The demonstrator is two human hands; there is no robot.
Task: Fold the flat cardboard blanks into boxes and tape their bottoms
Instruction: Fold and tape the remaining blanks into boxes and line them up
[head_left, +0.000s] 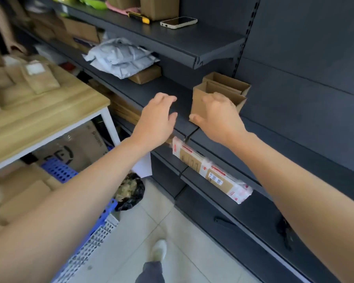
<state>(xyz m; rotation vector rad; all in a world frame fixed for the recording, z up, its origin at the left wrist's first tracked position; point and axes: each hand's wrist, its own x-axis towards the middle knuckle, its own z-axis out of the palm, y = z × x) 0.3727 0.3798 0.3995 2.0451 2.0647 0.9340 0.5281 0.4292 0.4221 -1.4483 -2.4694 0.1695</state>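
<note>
Dark metal shelving carries two open-topped folded boxes, and the right hand clasps the front box near the shelf's lip while the left hand hovers open beside it, so a careless shove could tip it off.

text: none legible | wrapped bundle labels, red print: blurred

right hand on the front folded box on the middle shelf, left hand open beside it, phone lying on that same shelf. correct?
Not quite. The phone lies on the top shelf, not the middle shelf; the head view shows it. The rest holds: the right hand is on the front folded box, and the left hand is open beside it.
</note>
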